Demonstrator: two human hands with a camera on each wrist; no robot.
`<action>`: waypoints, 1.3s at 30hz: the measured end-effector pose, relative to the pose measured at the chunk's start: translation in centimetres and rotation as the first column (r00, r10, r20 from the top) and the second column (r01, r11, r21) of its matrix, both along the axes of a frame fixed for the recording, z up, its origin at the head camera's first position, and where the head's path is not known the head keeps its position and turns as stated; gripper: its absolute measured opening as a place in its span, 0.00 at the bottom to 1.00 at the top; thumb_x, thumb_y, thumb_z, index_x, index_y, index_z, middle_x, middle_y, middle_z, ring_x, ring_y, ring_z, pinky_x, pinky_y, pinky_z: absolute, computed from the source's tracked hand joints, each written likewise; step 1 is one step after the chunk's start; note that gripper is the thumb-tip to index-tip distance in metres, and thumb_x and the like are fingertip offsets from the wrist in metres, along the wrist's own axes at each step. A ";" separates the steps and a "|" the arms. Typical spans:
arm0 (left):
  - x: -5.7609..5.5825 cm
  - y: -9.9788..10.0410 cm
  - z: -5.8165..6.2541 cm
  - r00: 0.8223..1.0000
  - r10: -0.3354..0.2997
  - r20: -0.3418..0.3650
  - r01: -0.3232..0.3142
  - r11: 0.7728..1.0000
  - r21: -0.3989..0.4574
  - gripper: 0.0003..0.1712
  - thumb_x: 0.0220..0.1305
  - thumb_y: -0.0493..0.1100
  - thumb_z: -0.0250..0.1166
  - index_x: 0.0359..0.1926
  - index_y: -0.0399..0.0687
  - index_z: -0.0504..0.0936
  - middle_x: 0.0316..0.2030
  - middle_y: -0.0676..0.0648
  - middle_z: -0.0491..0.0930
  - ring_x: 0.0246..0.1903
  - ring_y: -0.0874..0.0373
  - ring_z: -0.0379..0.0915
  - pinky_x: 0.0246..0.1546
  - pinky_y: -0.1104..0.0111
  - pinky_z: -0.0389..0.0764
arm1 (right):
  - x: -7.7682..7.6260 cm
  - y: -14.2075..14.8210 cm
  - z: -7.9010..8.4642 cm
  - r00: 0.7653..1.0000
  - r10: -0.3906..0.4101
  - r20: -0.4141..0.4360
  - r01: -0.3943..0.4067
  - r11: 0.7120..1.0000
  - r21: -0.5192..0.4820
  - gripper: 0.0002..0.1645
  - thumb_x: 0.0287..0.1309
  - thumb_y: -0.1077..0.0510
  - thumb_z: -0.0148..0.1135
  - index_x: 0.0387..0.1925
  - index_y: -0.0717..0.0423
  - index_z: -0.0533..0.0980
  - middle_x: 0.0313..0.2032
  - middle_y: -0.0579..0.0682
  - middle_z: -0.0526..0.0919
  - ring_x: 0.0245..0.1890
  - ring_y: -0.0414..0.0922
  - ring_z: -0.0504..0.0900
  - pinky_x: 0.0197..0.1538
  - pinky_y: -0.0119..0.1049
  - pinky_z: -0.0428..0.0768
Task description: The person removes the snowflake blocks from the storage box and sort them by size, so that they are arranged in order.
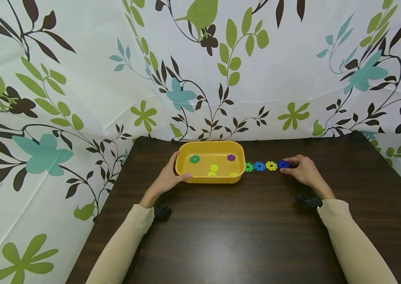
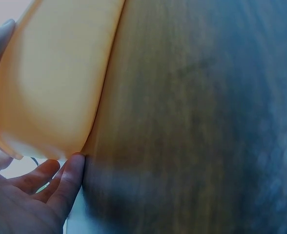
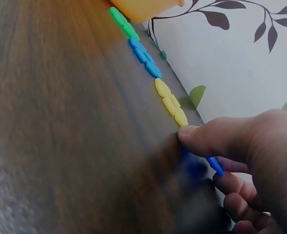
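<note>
At the far side of the table, my left hand (image 1: 166, 177) grips the left end of a yellow plastic tub (image 1: 207, 180), its thumb over the front rim. My right hand (image 1: 305, 170) pinches a dark blue flower-shaped disc (image 1: 283, 164) between thumb and fingers. That disc is at the right end of a row with a yellow disc (image 1: 271, 166), a light blue disc (image 1: 259, 166) and a green disc (image 1: 249, 167). The row's left end meets the tub's right side. In the right wrist view the thumb partly covers the dark blue disc (image 3: 215, 166).
Inside the tub lie a teal-green disc (image 1: 195, 159), a purple disc (image 1: 231, 157) and a few yellow-green discs (image 1: 213, 169). The dark wooden table (image 1: 222, 232) ends at a leaf-patterned white cloth (image 1: 97, 98) behind and at the left.
</note>
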State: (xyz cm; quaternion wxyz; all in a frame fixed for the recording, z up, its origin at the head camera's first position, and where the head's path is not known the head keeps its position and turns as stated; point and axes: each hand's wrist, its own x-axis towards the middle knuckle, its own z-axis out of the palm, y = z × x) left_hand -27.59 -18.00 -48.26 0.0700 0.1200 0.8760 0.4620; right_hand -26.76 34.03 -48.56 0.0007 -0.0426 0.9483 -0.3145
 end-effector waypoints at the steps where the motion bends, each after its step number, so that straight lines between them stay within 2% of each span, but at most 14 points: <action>1: 0.0 0.0 0.0 1.000 0.001 0.000 -0.001 1.000 0.000 0.67 0.65 0.56 0.79 0.89 0.54 0.42 0.84 0.38 0.58 0.70 0.40 0.68 0.80 0.40 0.67 | 0.0 0.0 0.0 1.000 -0.004 0.005 0.004 1.000 -0.004 0.34 0.69 0.49 0.75 0.66 0.67 0.81 0.61 0.73 0.79 0.57 0.68 0.77 0.58 0.65 0.75; 13: 0.0 -0.1 0.1 1.000 0.002 -0.002 -0.002 1.000 -0.012 0.67 0.65 0.58 0.78 0.89 0.53 0.42 0.85 0.37 0.57 0.70 0.39 0.67 0.80 0.39 0.66 | -0.3 0.2 0.1 0.998 -0.005 0.067 0.008 0.999 -0.046 0.34 0.69 0.52 0.75 0.67 0.69 0.79 0.65 0.74 0.75 0.59 0.68 0.74 0.61 0.66 0.73; 20: 0.0 0.0 0.1 1.000 -0.001 -0.006 0.001 1.000 -0.011 0.68 0.65 0.57 0.79 0.89 0.53 0.42 0.83 0.36 0.60 0.68 0.40 0.69 0.78 0.40 0.68 | -0.2 0.1 0.2 0.997 -0.018 0.072 0.022 0.998 -0.061 0.34 0.68 0.53 0.75 0.67 0.70 0.78 0.65 0.74 0.75 0.61 0.69 0.73 0.63 0.67 0.73; 32: 0.1 -0.1 -0.1 1.000 0.011 0.007 -0.011 1.000 0.002 0.67 0.65 0.56 0.79 0.89 0.54 0.42 0.85 0.38 0.57 0.71 0.39 0.67 0.80 0.39 0.66 | -0.1 0.0 0.2 0.997 -0.020 0.078 0.024 0.998 -0.050 0.34 0.70 0.51 0.74 0.67 0.69 0.78 0.66 0.75 0.75 0.64 0.71 0.72 0.67 0.70 0.71; 39: 0.0 -0.1 0.1 1.000 0.003 0.007 -0.003 1.000 0.007 0.67 0.65 0.56 0.79 0.89 0.54 0.42 0.84 0.38 0.59 0.69 0.40 0.68 0.79 0.39 0.67 | -0.4 -0.3 0.4 0.999 -0.033 0.019 0.035 0.997 -0.072 0.38 0.71 0.46 0.73 0.68 0.69 0.74 0.62 0.73 0.78 0.61 0.68 0.76 0.63 0.65 0.75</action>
